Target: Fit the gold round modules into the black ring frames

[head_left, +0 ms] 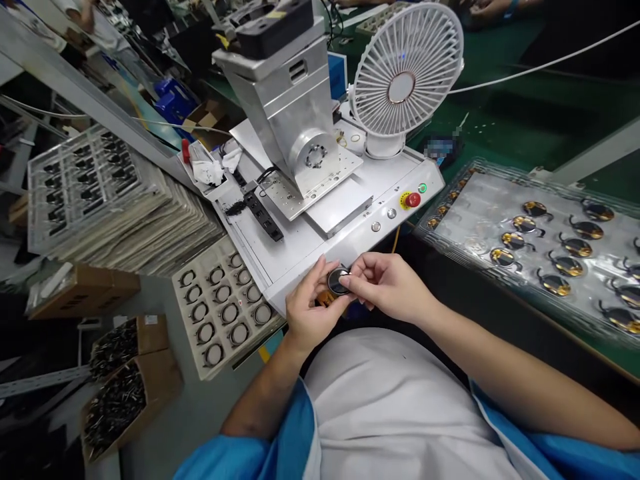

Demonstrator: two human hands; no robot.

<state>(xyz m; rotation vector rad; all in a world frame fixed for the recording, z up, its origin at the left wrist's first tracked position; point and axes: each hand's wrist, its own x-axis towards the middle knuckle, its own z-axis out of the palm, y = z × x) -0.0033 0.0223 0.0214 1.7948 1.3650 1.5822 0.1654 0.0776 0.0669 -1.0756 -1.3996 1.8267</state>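
My left hand (313, 310) and right hand (390, 287) close on a round black disc (339, 281), held just off the front edge of the white machine base (325, 267). Left thumb and fingers curl around its rim while my right thumb and forefinger pinch it from the other side, leaving the glossy face partly showing. A gold flex tail (325, 300) hangs below it. Holding it up close to my body seems to give me a clear view of the part. At the desk's right side, a clear plastic tray (480, 220) of similar discs with curled tails lies within reach. To the left of the base, a beige tray of ring-shaped pockets (223, 310) sits just as close, apparently for easy reach from my seat. A red emergency stop button (413, 199) is near the base's front right corner, and a white fan (405, 73) stands behind it, apparently aimed toward my work.
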